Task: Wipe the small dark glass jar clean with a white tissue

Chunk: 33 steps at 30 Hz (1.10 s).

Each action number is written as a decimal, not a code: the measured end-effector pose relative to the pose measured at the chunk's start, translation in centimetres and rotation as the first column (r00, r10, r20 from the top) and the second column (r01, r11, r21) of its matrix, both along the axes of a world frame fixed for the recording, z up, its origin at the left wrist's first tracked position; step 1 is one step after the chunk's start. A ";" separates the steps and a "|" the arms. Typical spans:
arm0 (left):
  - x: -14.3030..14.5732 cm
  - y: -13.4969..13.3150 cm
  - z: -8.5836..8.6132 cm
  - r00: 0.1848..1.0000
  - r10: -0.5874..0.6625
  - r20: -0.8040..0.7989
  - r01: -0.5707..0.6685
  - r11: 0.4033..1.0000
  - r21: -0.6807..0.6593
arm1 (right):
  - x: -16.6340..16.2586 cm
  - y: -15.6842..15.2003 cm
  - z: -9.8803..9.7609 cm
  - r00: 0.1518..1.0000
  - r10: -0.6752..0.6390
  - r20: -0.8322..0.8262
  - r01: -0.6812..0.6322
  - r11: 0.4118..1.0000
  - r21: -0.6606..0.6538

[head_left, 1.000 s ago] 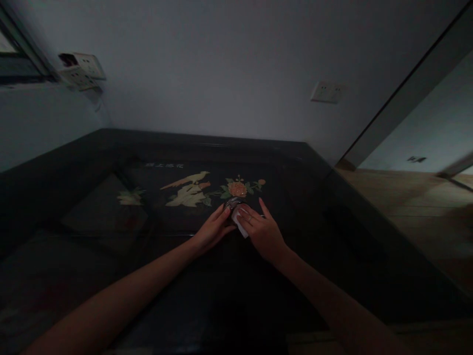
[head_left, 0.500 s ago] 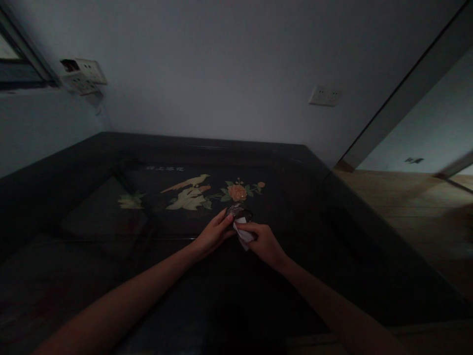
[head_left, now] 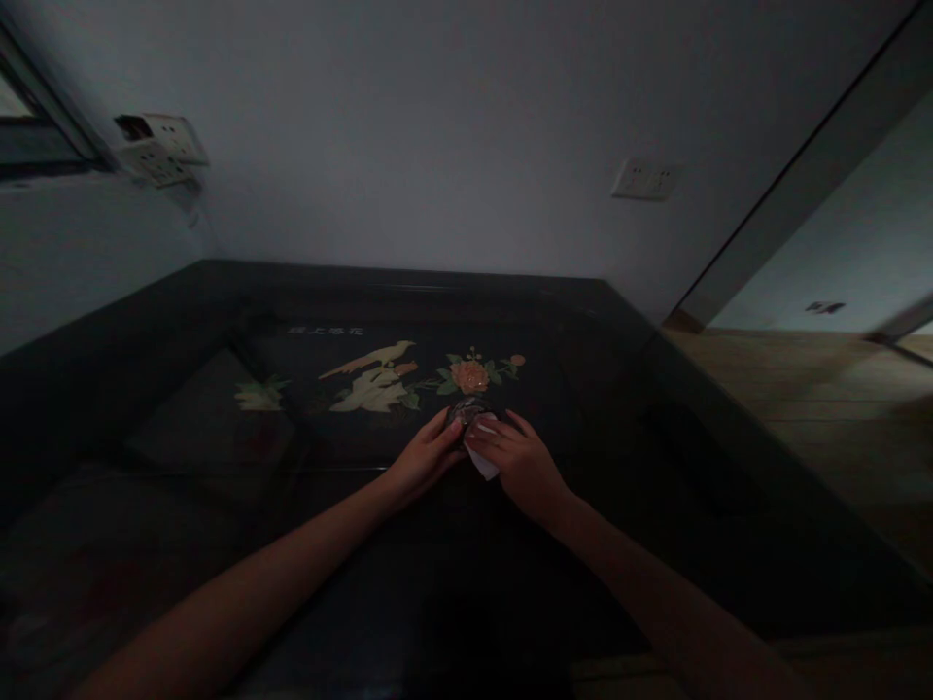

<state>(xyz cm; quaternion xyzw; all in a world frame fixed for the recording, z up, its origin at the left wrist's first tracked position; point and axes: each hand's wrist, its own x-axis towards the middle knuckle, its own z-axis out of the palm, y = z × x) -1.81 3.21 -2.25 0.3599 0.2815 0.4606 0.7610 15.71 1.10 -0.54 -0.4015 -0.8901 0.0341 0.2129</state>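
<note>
My left hand (head_left: 427, 455) grips a small, dark, shiny round object (head_left: 466, 408) by its left side; it looks like glass, but the dim light hides its exact kind. A white tissue (head_left: 482, 465) is held under the fingers of my right hand (head_left: 529, 469), which press it against the object's near right side. Both hands are above the dark glossy tabletop (head_left: 452, 544), close to an inlaid flower picture (head_left: 468, 377). My fingers hide part of the object.
A pale wall with a double socket (head_left: 645, 180) rises behind the table. Further sockets (head_left: 164, 151) are at the left, near a window frame (head_left: 54, 117). Inlaid birds (head_left: 371, 374) decorate the tabletop. Past the table's right edge lies a wooden floor (head_left: 773, 389).
My right hand has shifted up over the object, its fingers now spread across the tissue, covering the opening seen earlier. My left hand keeps its grip in nearly the same spot.
</note>
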 end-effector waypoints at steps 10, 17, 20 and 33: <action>0.0 0.3 -0.4 0.998 0.054 0.025 -0.053 0.997 -0.054 | -0.5 -0.3 0.1 0.981 -0.081 0.177 0.048 0.982 0.182; 0.0 0.1 -0.3 0.999 0.036 -0.002 -0.036 0.999 -0.019 | -1.2 -1.0 -0.1 0.988 -0.089 -0.128 0.070 0.986 -0.149; 0.0 0.1 -0.1 0.999 0.033 -0.026 -0.033 0.999 -0.012 | -1.5 -1.1 -0.5 0.900 -0.159 -0.406 0.001 0.932 -0.362; 0.1 -0.2 0.3 0.999 0.050 -0.015 -0.051 0.998 -0.035 | -0.7 -0.7 -1.3 0.980 -0.005 -0.199 -0.014 0.995 -0.097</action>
